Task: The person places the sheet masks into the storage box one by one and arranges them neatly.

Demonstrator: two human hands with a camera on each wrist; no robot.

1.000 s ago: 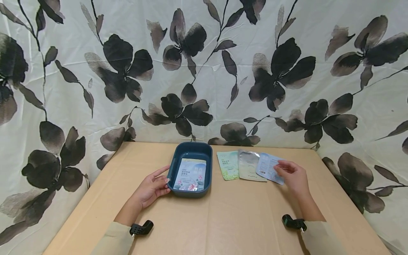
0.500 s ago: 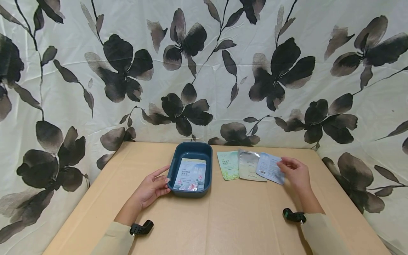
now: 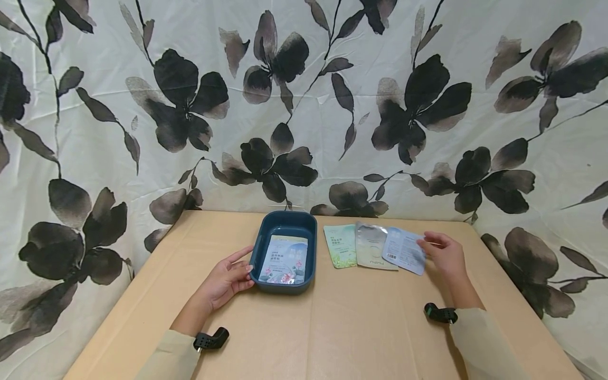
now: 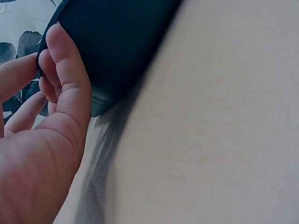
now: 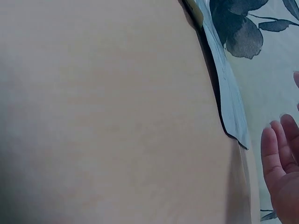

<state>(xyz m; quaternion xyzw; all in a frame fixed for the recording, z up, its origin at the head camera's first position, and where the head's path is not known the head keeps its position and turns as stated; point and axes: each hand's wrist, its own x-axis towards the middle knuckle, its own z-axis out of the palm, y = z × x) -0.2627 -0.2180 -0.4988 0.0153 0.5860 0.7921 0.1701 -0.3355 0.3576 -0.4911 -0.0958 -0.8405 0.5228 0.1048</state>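
My left hand (image 3: pixel 227 281) grips the left rim of a dark blue plastic tray (image 3: pixel 283 289); in the left wrist view its thumb lies against the tray's wall (image 4: pixel 117 42). A pale blue flower-printed sachet (image 3: pixel 284 259) lies inside the tray. My right hand (image 3: pixel 445 258) is beside the right edge of a light blue sachet (image 3: pixel 404 250), with fingers loosely bent and holding nothing. In the right wrist view a gap shows between the fingers (image 5: pixel 271 144) and that sachet's edge (image 5: pixel 231 107).
Left of the light blue sachet, a silver sachet (image 3: pixel 370 245) and a green sachet (image 3: pixel 340 246) lie in a slightly overlapping row. They are on a tan table (image 3: pixel 351 327). A floral cloth (image 3: pixel 342 132) hangs behind it. Each wrist wears a black camera band (image 3: pixel 211 339).
The right hand has let go of the light blue sachet and drawn slightly to the right, away from its edge. The left hand and the tray have stayed in place.
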